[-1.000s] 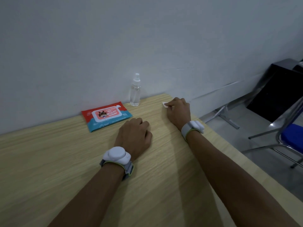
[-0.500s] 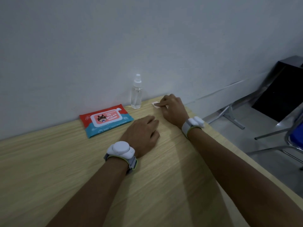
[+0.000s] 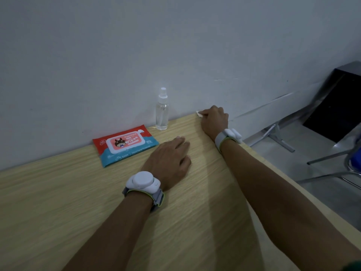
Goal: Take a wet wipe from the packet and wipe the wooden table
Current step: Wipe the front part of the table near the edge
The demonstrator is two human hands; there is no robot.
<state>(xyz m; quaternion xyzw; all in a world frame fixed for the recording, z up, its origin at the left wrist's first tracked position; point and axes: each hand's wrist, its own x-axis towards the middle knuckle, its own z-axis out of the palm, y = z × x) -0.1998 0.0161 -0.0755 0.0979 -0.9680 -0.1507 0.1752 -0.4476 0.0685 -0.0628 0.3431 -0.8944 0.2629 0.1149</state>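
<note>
Dim room, plain pale wall (image 3: 136,45), grey floor (image 3: 304,153), metal-legged chair (image 3: 343,169) and dark cabinet (image 3: 338,106) at right

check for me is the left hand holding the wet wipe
No, the left hand rests flat on the wooden table holding nothing; the right hand holds the wet wipe at the far corner.

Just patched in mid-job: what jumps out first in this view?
The red and teal wet wipe packet lies flat by the wall, with a clear plastic spray bottle upright to its right. At the wooden table's far right corner, the right hand presses a small white wipe; the left hand rests flat.
</note>
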